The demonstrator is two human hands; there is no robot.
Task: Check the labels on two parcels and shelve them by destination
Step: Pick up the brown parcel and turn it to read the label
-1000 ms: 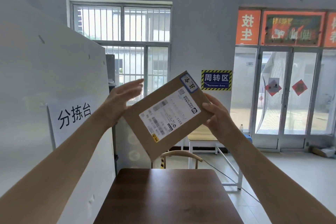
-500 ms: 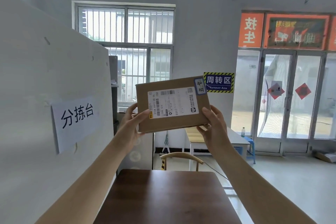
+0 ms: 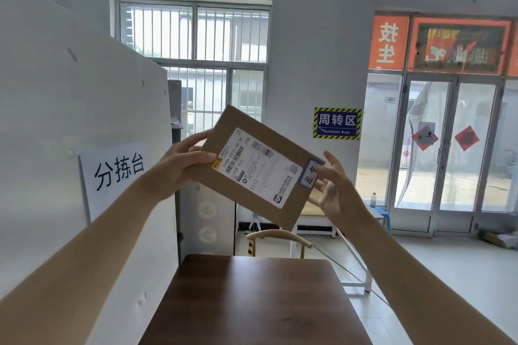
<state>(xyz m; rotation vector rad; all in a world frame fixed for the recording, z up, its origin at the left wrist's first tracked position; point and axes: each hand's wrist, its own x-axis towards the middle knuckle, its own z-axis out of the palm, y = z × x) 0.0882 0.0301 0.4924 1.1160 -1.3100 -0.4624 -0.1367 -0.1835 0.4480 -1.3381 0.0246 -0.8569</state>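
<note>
Head view shows one flat cardboard parcel [image 3: 260, 168] raised at chest height above the dark wooden table [image 3: 252, 302], tilted so that its right end dips; the white shipping label [image 3: 249, 165] faces the camera. The left hand [image 3: 182, 165] pinches the upper-left end, thumb on the front by the label's yellow corner, fingers behind; the right hand [image 3: 333, 190] is spread and uncurled at the lower-right corner, its fingertips at the blue-bordered sticker [image 3: 309, 176], and whether it bears any weight I cannot tell. The step in hand looks like the label check; shelving is not yet begun, and neither a second parcel nor any shelf is in sight. To do it well, level the parcel so the print runs straight; keep the left thumb off the barcodes and text; bring the right fingers to the bare cardboard edge, since they now crowd the sticker, which probably carries the destination mark. A one-handed pinch on a thin box invites a slip or twist; a light hold at both ends seems safer. Read both the printed label and the sticker before turning away.
</note>
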